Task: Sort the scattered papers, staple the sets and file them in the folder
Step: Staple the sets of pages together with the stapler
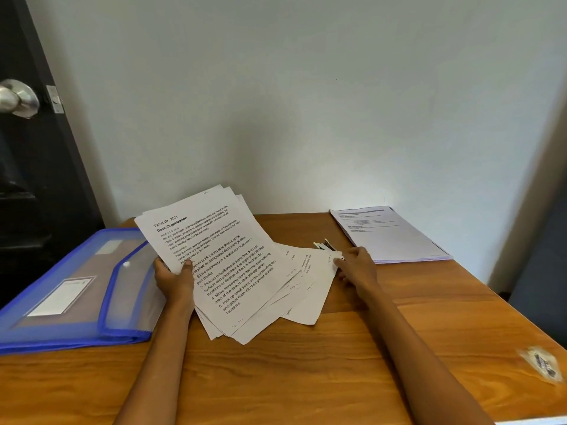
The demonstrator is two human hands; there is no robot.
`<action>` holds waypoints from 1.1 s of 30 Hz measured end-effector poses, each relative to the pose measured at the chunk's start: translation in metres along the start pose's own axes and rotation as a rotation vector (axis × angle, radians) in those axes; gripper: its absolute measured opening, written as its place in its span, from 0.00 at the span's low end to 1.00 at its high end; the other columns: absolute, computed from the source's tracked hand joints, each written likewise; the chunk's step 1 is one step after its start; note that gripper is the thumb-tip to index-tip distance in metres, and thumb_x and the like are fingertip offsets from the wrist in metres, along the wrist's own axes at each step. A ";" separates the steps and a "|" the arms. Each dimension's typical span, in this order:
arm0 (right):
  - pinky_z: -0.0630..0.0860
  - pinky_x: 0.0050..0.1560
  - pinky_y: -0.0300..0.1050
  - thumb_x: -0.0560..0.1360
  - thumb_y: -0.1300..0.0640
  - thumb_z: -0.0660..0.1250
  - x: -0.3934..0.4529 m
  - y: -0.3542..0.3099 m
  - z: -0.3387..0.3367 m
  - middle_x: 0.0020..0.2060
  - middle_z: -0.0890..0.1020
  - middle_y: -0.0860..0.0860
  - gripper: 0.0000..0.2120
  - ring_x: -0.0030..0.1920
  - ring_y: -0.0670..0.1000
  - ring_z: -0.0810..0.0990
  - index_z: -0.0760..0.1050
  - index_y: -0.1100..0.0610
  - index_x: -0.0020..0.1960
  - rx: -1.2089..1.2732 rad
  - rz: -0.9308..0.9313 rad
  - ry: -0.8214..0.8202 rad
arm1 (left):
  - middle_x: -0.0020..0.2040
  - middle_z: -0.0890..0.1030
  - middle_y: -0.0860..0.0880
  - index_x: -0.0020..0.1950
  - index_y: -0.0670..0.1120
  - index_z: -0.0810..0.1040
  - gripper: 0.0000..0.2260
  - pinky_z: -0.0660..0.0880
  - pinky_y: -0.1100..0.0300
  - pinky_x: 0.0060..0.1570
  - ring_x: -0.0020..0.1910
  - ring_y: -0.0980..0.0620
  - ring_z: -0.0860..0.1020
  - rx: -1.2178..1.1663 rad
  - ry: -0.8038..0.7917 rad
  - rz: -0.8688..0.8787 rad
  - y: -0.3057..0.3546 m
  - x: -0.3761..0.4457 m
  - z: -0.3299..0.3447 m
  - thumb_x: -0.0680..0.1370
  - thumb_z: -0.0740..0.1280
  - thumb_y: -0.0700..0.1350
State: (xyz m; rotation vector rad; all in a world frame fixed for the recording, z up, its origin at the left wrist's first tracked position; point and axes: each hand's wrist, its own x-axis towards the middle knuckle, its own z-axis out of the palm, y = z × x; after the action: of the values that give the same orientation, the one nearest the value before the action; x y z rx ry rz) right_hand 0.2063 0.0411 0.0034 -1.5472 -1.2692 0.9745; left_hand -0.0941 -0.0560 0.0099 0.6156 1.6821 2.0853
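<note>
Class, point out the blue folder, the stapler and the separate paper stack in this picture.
blue folder (122,302), head view, on its front flap.
stapler (325,245), head view, on its visible top end.
separate paper stack (389,234), head view, on the top sheet.

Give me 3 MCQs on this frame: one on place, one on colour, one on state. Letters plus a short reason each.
1. Where is the neat stack of papers?
A. far right of the desk, near the wall
B. on top of the folder
C. at the near left corner

2. What colour is the trim of the folder?
A. red
B. blue
C. green

3. What is the left hand doing?
A. lying flat on the desk
B. gripping a fanned bunch of sheets
C. pressing the stapler

Answers:
1 A: the stack lies apart at the far right, beyond the right hand.
2 B: blue edging runs around the clear folder.
3 B: the thumb lies over the top printed page, the sheets' left edge raised off the desk.
</note>
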 end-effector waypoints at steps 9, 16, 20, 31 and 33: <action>0.81 0.50 0.49 0.72 0.68 0.68 -0.002 -0.006 0.011 0.49 0.81 0.55 0.11 0.42 0.52 0.82 0.74 0.60 0.53 0.294 0.116 -0.086 | 0.63 0.74 0.39 0.68 0.39 0.65 0.21 0.74 0.50 0.53 0.61 0.41 0.75 -0.023 0.005 -0.036 -0.004 0.002 0.000 0.76 0.64 0.31; 0.78 0.33 0.39 0.75 0.64 0.66 -0.007 -0.020 0.016 0.56 0.79 0.54 0.14 0.44 0.50 0.80 0.72 0.61 0.61 0.158 0.129 -0.236 | 0.63 0.74 0.39 0.68 0.41 0.65 0.22 0.74 0.49 0.52 0.61 0.41 0.75 -0.010 -0.014 -0.074 -0.006 0.002 -0.001 0.76 0.64 0.31; 0.80 0.40 0.49 0.71 0.71 0.68 -0.006 -0.024 0.010 0.53 0.78 0.56 0.11 0.49 0.57 0.80 0.72 0.59 0.48 0.175 0.138 -0.182 | 0.63 0.74 0.38 0.68 0.39 0.65 0.21 0.73 0.52 0.49 0.60 0.40 0.75 0.004 -0.063 -0.105 -0.006 0.000 0.000 0.76 0.63 0.31; 0.70 0.33 0.40 0.74 0.63 0.67 0.004 -0.039 -0.044 0.32 0.79 0.55 0.10 0.37 0.57 0.77 0.78 0.66 0.36 -0.336 -0.368 0.191 | 0.62 0.75 0.38 0.67 0.40 0.64 0.21 0.74 0.51 0.46 0.58 0.39 0.76 0.115 -0.219 -0.121 -0.007 -0.006 0.003 0.76 0.63 0.32; 0.67 0.34 0.43 0.74 0.67 0.64 0.006 -0.049 -0.056 0.33 0.79 0.59 0.08 0.36 0.56 0.75 0.78 0.66 0.38 -0.245 -0.470 0.371 | 0.62 0.75 0.38 0.67 0.40 0.65 0.20 0.74 0.51 0.47 0.59 0.39 0.76 0.095 -0.190 -0.137 -0.005 -0.006 0.002 0.76 0.63 0.31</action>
State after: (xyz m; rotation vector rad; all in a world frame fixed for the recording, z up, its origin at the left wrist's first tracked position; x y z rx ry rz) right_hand 0.2455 0.0426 0.0667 -1.4286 -1.4227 0.2277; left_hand -0.0878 -0.0569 0.0046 0.6840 1.6727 1.8009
